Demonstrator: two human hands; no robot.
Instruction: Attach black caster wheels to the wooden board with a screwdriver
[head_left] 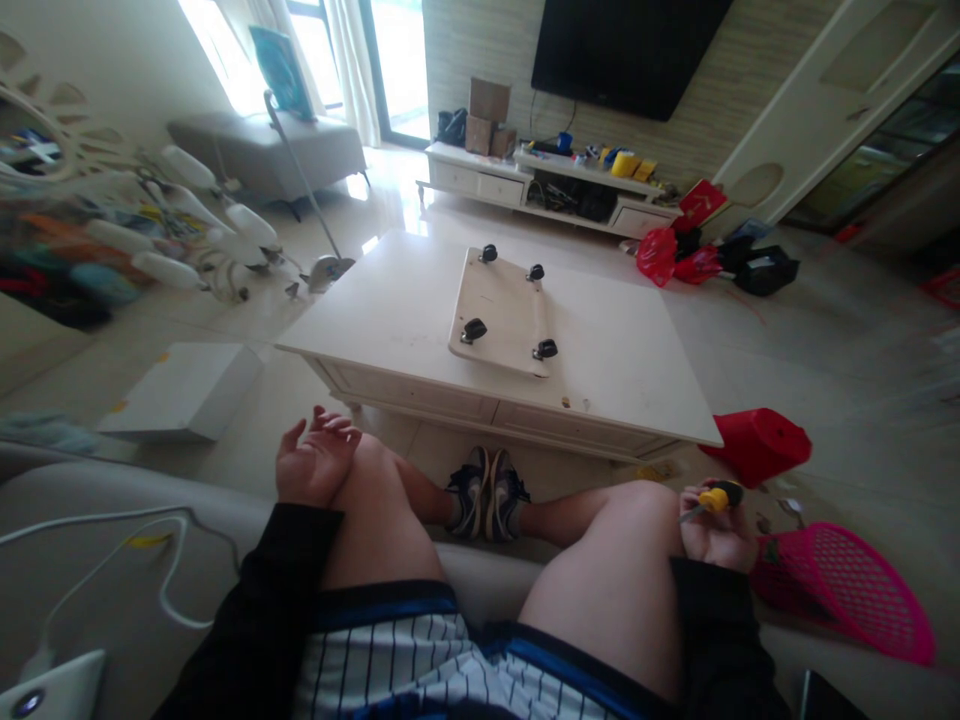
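My left hand [316, 458] rests palm up by my left knee, its fingers loosely curled and apart, with nothing in it. Beside my right knee, my right hand [716, 535] holds a screwdriver [716, 497] with a yellow and black handle; its metal shaft points left. Ahead, on the white coffee table [615, 330], lies a pale rectangular board [504, 300] with black caster wheels [474, 329] standing up near its corners. Neither hand touches the board. A small brass-coloured piece [566, 402] sits near the table's front edge.
A pink mesh basket [862, 580] and a red bin [761, 445] are to the right. On the left floor stands a white box [184, 390]. A white TV cabinet [480, 183] with boxes and clutter is at the back. White cables [176, 570] lie on the sofa.
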